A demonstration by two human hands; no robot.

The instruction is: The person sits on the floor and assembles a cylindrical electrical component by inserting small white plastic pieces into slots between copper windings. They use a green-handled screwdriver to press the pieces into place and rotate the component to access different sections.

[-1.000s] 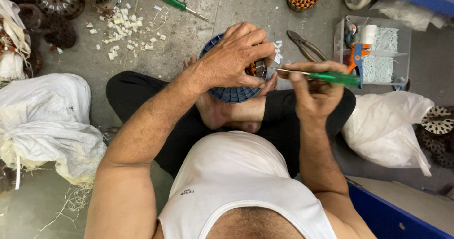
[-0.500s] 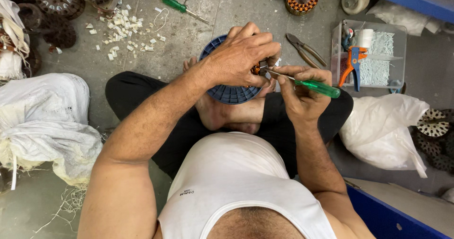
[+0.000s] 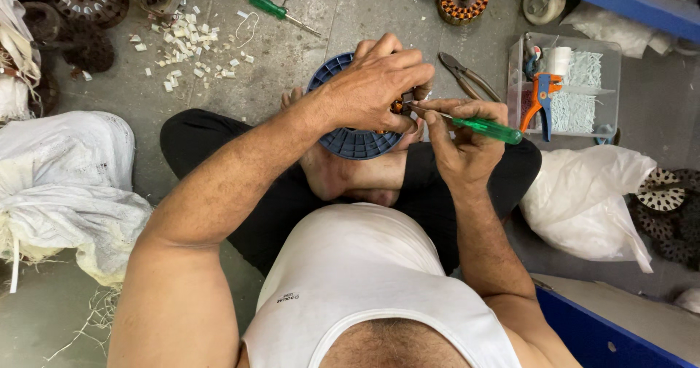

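While your left hand (image 3: 375,84) clamps the blue spool (image 3: 350,138), your right hand (image 3: 463,138) grips a green-handled screwdriver (image 3: 485,127).

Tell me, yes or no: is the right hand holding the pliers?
No. The right hand grips a green-handled screwdriver; the grey metal pliers lie untouched on the concrete floor.

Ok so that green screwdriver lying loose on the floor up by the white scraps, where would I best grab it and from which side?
Take the spare screwdriver by its thick green handle, coming from above. It lies flat on the concrete floor, handle toward the white scraps, thin bare shaft pointing toward the blue spool. The handle is the widest part, with free floor on both sides for fingers.
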